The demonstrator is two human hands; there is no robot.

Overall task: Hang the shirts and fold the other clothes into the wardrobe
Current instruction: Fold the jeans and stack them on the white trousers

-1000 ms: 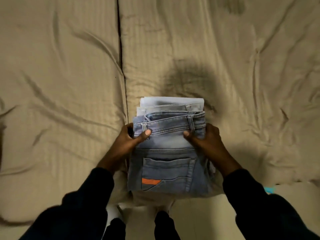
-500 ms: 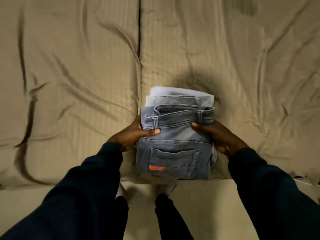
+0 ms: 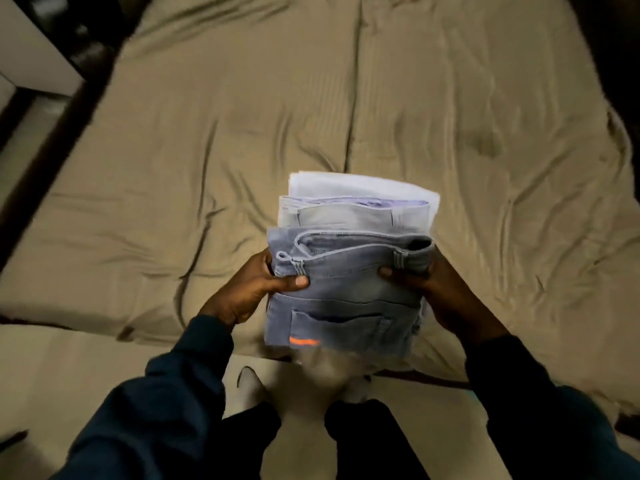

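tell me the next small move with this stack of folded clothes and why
Probably turn and carry the stack toward the wardrobe. The left hand and right hand grip it from both sides with thumbs on the top jeans, and it seems held above the bed, folded.

Long dark navy sleeves (image 3: 194, 368) are worn on both arms, each ending in a snug cuff at the wrist. The fabric is seen to be plain and matte, with soft folds along the forearms and no print or logo to be made out. The left hand (image 3: 249, 289) and the right hand (image 3: 440, 289) are left bare; no rings, watch or gloves can be seen. Dark trousers (image 3: 363, 441) are worn on the legs, and light-coloured footwear (image 3: 251, 384) is glimpsed below, though blurred.
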